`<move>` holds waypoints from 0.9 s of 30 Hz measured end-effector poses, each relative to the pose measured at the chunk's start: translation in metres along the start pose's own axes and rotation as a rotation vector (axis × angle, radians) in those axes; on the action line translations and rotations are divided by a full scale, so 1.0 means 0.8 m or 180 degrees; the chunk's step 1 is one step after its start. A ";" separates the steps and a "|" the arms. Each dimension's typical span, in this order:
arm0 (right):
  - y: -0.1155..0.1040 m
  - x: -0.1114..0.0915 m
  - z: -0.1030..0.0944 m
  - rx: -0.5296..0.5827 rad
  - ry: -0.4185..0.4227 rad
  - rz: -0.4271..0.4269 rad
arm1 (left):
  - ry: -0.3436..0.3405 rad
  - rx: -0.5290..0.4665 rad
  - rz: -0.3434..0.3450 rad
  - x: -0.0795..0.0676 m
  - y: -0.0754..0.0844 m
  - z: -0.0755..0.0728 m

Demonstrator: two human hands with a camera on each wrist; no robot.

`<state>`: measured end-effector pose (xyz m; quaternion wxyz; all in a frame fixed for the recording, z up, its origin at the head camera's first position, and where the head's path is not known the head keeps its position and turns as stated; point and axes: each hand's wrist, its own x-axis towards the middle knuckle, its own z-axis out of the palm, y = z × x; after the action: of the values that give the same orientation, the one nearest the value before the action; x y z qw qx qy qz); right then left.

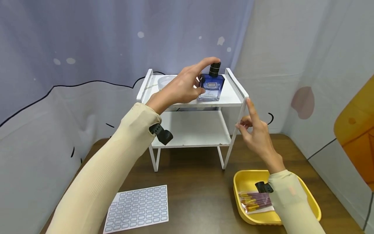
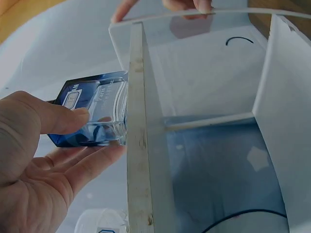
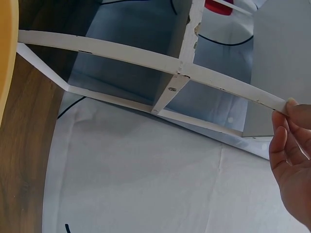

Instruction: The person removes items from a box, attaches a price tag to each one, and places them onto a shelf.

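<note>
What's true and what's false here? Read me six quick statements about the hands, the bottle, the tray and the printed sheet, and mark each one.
1. The left hand holds the blue bottle. True.
2. The bottle is down at the lower shelf. False: it is up at the top shelf.
3. The right hand touches the white frame. True.
4. The bottle has no cap. False: a black cap is on it.
5. A clear packet lies in the yellow tray. True.
6. The printed sheet is in the tray. False: the sheet lies on the table.
</note>
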<state>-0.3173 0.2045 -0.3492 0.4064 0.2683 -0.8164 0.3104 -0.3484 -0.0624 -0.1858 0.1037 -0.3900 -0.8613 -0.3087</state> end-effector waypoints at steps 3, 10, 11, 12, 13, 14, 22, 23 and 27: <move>-0.001 0.000 0.000 0.0009 0.0029 -0.0022 | -0.0030 -0.0022 -0.0100 0.004 -0.004 -0.004; -0.002 0.000 0.001 0.0028 0.0041 -0.0052 | -0.0155 0.0175 -0.0178 0.011 -0.013 -0.016; -0.002 0.000 0.001 0.0029 0.0036 -0.0048 | -0.0170 0.0212 -0.0192 0.012 -0.014 -0.018; -0.003 0.000 0.001 0.0037 0.0041 -0.0043 | -0.0180 0.0240 -0.0217 0.012 -0.014 -0.019; -0.003 0.000 0.001 0.0040 0.0047 -0.0042 | -0.0186 0.0271 -0.0237 0.013 -0.014 -0.020; -0.003 0.000 0.001 0.0040 0.0053 -0.0047 | -0.0181 0.0306 -0.0249 0.013 -0.014 -0.020; -0.004 -0.002 0.003 0.0056 0.0061 -0.0033 | -0.0118 0.0557 -0.0316 0.015 -0.018 -0.020; -0.004 -0.002 0.003 0.0053 0.0055 -0.0020 | -0.0121 0.0558 -0.0320 0.015 -0.018 -0.020; -0.004 -0.002 0.005 0.0085 0.0035 0.0023 | -0.0119 0.0536 -0.0329 0.014 -0.021 -0.020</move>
<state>-0.3159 0.2000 -0.3515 0.4062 0.2690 -0.8109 0.3242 -0.3695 -0.0739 -0.1759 0.1040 -0.3406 -0.9050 -0.2328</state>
